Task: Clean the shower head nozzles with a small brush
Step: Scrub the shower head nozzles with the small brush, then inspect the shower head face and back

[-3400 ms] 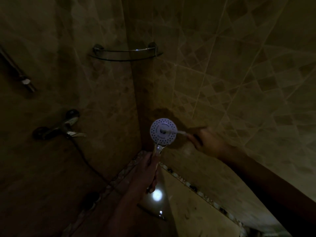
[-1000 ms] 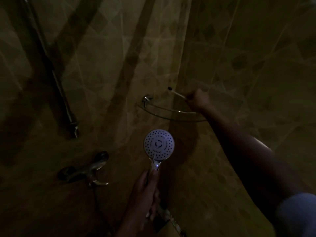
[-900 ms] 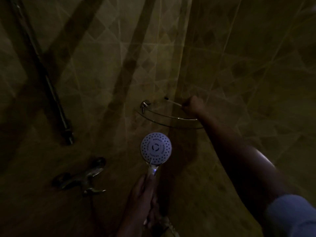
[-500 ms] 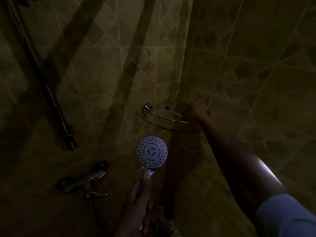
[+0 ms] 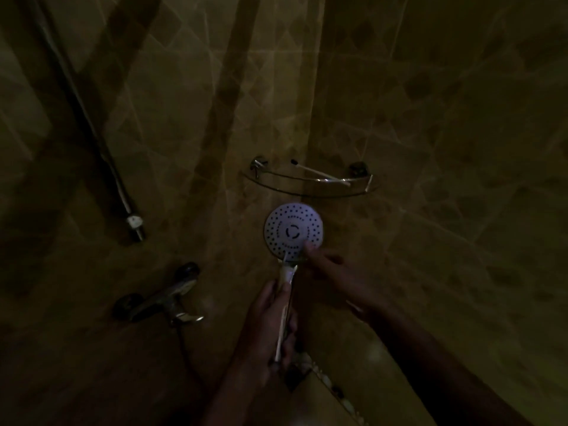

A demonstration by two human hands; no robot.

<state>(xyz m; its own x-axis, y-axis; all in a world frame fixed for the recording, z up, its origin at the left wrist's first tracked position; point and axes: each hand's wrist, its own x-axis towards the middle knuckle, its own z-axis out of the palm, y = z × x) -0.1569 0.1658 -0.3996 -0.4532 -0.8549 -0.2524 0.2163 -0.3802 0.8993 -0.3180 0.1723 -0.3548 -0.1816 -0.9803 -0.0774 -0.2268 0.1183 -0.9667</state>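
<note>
A round white shower head [image 5: 293, 230] faces me in the dim shower corner, its nozzle face toward the camera. My left hand [image 5: 270, 321] grips its handle from below. My right hand [image 5: 325, 272] holds nothing, and one extended fingertip touches the lower right edge of the nozzle face. The small brush [image 5: 319, 173] lies by itself on the glass corner shelf [image 5: 310, 187] above the shower head, bristle end to the left.
A chrome mixer tap [image 5: 159, 298] is mounted on the left wall, with a hose hanging below it. A slanted shower rail [image 5: 92, 124] runs up the left wall. Tiled walls meet behind the shelf.
My right hand let go of the brush on the shelf and came down to the shower head's face. Before that, the brush was against the nozzles.
</note>
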